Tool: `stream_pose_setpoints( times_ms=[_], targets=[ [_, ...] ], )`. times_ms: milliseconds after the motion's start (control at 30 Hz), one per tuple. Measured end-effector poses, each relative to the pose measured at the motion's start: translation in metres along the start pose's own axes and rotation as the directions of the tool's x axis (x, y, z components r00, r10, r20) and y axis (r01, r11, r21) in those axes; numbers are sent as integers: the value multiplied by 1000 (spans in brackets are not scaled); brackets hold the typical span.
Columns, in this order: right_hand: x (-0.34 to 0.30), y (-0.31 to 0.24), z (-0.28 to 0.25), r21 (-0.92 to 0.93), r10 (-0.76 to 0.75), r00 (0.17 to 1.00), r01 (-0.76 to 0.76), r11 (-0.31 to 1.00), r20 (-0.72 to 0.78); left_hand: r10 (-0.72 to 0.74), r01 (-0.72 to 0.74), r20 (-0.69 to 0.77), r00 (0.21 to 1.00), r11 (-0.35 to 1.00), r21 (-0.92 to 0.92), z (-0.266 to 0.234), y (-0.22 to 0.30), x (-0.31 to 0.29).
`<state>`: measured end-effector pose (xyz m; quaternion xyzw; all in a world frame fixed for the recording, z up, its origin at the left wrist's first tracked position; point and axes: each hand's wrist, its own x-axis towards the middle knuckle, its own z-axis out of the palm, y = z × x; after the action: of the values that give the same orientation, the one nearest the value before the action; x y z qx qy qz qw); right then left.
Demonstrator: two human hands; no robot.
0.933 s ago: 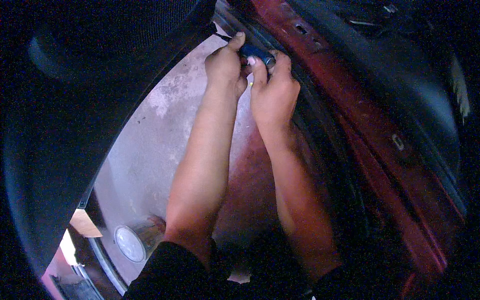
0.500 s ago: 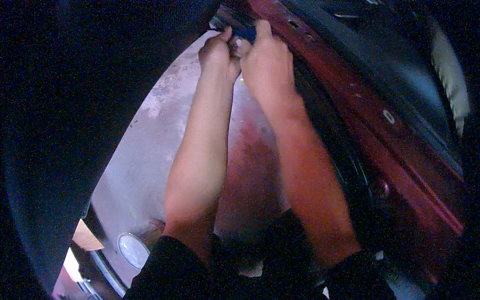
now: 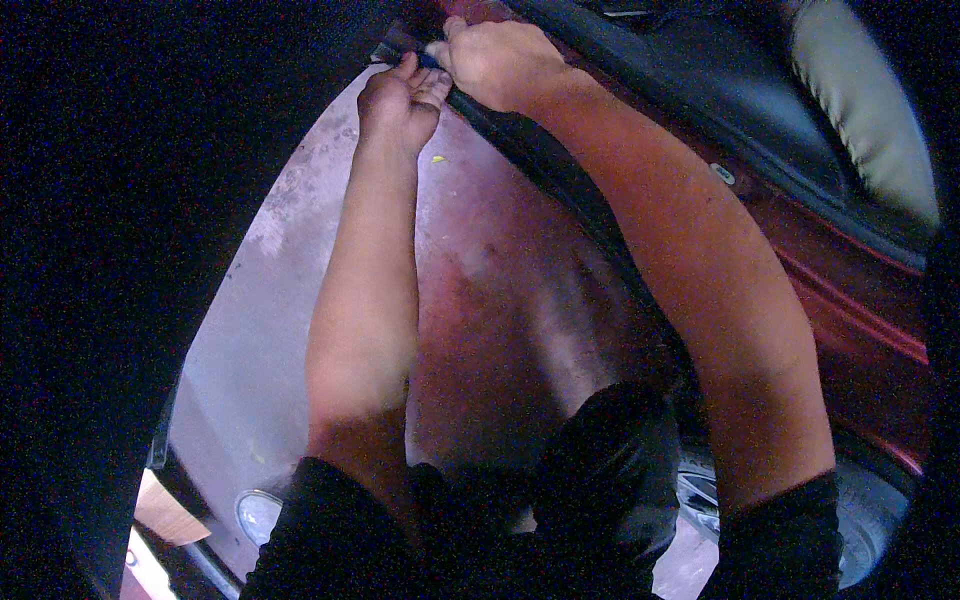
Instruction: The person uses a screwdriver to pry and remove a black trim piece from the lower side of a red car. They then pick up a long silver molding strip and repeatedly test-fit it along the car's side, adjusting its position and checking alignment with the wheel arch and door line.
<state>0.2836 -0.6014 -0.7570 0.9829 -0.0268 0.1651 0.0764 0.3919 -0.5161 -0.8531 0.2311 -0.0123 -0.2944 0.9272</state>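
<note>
At the left, a dark panel (image 3: 80, 300) blocks the view, its details lost in shadow, and a pale round thing (image 3: 258, 514) is partly covered by the black left sleeve (image 3: 325, 525). Near the top, the left hand (image 3: 398, 105) half-curls around a dark blue object (image 3: 429, 62), mostly hidden; beside it the right hand (image 3: 500, 62) is bent nearly closed, its hold impossible to tell, and farther right the right forearm (image 3: 720, 270) crosses before the red car body (image 3: 852, 305), a pale seat (image 3: 868, 125) cut off above
</note>
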Motion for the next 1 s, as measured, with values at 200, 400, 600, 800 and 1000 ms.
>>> stream_pose_setpoints(
  times_ms=[200, 400, 600, 800, 1000],
  targets=[
    [-4, 0, 21, -172, -274, 948, 247, 954, -159, 141, -142, -151, 978, 990, 10, -3, -14, 5],
    [6, 3, 13, -82, -165, 985, 161, 984, -55, 152, -143, -159, 976, 987, 68, 1, -17, 19],
    [21, -8, 8, 65, -36, 997, 32, 997, 73, 61, -56, 35, 998, 991, -118, -33, 5, 32],
    [-2, 2, 31, -166, -206, 948, 168, 972, -241, 198, -208, -227, 954, 978, -23, 5, -16, 18],
    [18, -5, 23, 14, -49, 996, 48, 999, 79, 312, -188, -336, 889, 916, 353, 11, -9, 19]
  ],
)
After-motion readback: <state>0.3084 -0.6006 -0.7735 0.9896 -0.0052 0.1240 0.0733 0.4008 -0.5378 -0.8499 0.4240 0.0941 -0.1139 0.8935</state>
